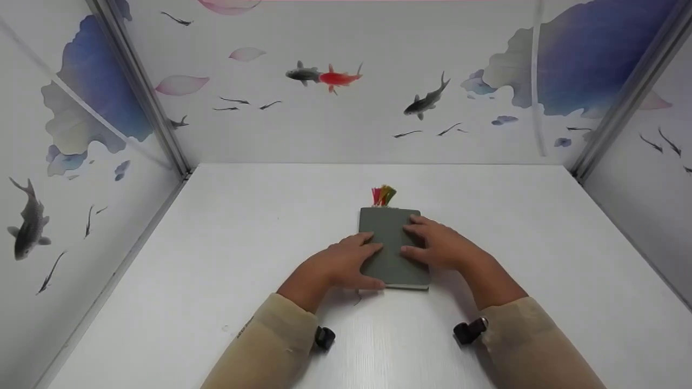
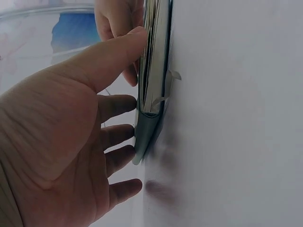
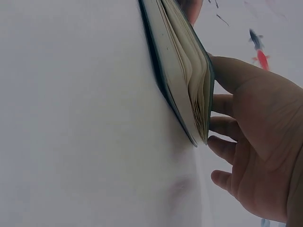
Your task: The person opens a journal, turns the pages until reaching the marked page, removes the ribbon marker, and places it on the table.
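A closed grey-green notebook (image 1: 392, 267) lies flat on the white table, its pale page edges visible in both wrist views. Colourful tassels (image 1: 384, 195) in red, yellow and green stick out past its far edge. My left hand (image 1: 346, 265) rests on the left part of the cover, fingers spread, its thumb by the near left corner. On the cover's right side lie the fingertips of my right hand (image 1: 443, 246), extended and slightly apart. From the right wrist, the pages of the notebook (image 3: 184, 71) look slightly fanned at the side.
The white tabletop (image 1: 216, 243) surrounds the notebook on all sides. White panels printed with fish and blue leaves stand at the back (image 1: 346, 129), left (image 1: 65, 227) and right (image 1: 649, 178). Small black devices sit at the left cuff (image 1: 325, 339) and right cuff (image 1: 469, 330).
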Demonstrator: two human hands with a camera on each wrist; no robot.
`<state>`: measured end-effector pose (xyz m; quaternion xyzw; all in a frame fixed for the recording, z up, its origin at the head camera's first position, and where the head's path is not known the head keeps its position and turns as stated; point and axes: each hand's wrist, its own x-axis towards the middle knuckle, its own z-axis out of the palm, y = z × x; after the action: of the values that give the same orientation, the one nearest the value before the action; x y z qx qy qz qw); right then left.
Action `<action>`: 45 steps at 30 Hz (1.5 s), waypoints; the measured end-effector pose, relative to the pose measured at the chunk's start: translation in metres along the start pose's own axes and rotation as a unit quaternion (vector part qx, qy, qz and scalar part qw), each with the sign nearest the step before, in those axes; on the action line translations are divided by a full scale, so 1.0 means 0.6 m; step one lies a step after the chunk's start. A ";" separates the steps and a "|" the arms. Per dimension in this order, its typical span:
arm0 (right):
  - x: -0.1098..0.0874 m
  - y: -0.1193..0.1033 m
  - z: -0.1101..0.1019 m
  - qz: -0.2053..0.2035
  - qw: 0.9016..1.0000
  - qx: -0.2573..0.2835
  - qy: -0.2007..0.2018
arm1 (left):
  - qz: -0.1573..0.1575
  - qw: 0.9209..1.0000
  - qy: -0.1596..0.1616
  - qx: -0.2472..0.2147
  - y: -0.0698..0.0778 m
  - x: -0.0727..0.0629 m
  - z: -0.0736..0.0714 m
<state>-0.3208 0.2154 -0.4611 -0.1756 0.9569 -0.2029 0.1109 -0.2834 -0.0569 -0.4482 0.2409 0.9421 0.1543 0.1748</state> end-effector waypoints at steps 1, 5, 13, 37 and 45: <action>0.000 0.001 0.001 -0.001 1.000 0.001 -0.001 | 0.000 1.000 0.001 0.000 0.000 0.000 0.000; 0.001 0.002 0.003 0.002 1.000 0.008 -0.003 | 0.001 1.000 0.003 0.005 0.000 0.001 0.003; 0.003 0.001 0.001 -0.001 1.000 0.029 0.009 | -0.004 1.000 -0.002 0.002 -0.002 0.004 0.003; -0.017 -0.029 -0.035 -0.042 0.985 0.132 0.102 | 0.039 0.997 0.058 0.014 0.015 -0.002 -0.010; -0.021 -0.039 -0.042 -0.084 0.971 0.181 0.134 | 0.052 0.996 0.072 0.012 0.027 -0.002 -0.010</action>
<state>-0.3095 0.2088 -0.4269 -0.2039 0.8923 -0.4027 -0.0058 -0.2785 -0.0449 -0.4362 0.2799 0.9402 0.1691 0.0957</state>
